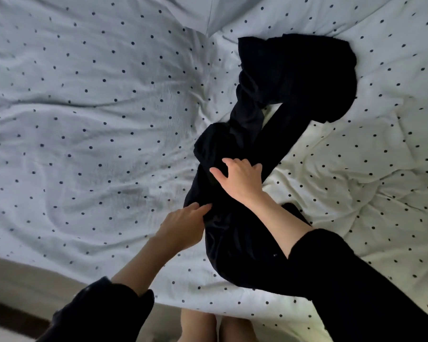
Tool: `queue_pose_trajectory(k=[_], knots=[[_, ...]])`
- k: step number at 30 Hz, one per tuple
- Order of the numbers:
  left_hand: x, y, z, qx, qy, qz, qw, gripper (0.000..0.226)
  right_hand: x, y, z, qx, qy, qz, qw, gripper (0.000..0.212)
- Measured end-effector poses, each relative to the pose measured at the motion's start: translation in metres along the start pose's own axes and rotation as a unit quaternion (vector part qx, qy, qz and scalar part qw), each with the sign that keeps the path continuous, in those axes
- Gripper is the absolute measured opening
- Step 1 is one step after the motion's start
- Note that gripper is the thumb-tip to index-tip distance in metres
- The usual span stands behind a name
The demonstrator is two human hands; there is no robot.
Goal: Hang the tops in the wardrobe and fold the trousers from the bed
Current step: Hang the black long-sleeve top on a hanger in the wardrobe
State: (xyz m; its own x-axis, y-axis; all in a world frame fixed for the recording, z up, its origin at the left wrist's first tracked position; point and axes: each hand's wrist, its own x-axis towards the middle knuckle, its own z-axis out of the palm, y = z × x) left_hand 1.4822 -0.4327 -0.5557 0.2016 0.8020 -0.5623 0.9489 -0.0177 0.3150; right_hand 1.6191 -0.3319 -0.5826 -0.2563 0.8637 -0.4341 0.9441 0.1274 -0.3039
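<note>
Nearest the bed's edge, the left hand [183,227] reaches in from the lower left and pinches the left margin of the black trousers [235,233], its fingertips tucked into the dark cloth where the bunched fabric meets the bed [84,119]. Just beyond it, the right hand [240,178] comes across from the lower right, its dark sleeve [344,280] covering part of the garment; it lies on top of the trousers with the thumb spread to the left and the fingers bent over a fold. Whether this grip truly closes on cloth or only presses it down cannot be told, since the fingertips sink into black fabric. The trousers lie rumpled on the dotted white cover, and their long axis runs away from the person, from the near edge up and to the right. Past the right hand the cloth narrows into twisted strands, which look like the two legs, one creased and one smoother, and these end in a broad dark heap [299,72] well off toward the far right. So both hands sit at the near end, the left nearer, and most of the length lies beyond them. Straightening it probably means drawing that far heap back along this line before any fold.
</note>
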Motion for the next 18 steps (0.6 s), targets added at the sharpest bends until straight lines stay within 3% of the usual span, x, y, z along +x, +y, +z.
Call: queue_pose_trajectory(k=[2, 5, 7, 10, 14, 18], knots=[[0.004, -0.006, -0.001, 0.002, 0.031, -0.022, 0.999, 0.047, 0.006, -0.015, 0.005, -0.019, 0.008, 0.018, 1.0, 0.06], [0.018, -0.018, -0.009, -0.043, 0.118, -0.108, 0.986, 0.043, 0.011, -0.02, 0.011, -0.053, 0.03, 0.035, 0.997, 0.034], [0.028, -0.026, -0.016, -0.089, 0.117, -0.168, 0.975, 0.042, 0.009, -0.014, 0.008, -0.047, 0.062, 0.055, 0.996, 0.022], [0.028, -0.038, -0.02, -0.118, 0.076, -0.231, 0.963, 0.036, 0.0, -0.008, 0.001, 0.031, 0.082, 0.09, 0.992, 0.028], [0.018, -0.046, -0.024, -0.181, 0.137, -0.229, 0.946, 0.014, -0.012, -0.003, -0.012, 0.095, 0.081, 0.099, 0.987, 0.041], [-0.006, -0.052, -0.045, -0.257, 0.221, -0.222, 0.914, 0.012, -0.022, -0.015, -0.033, 0.194, 0.07, 0.1, 0.973, 0.026]])
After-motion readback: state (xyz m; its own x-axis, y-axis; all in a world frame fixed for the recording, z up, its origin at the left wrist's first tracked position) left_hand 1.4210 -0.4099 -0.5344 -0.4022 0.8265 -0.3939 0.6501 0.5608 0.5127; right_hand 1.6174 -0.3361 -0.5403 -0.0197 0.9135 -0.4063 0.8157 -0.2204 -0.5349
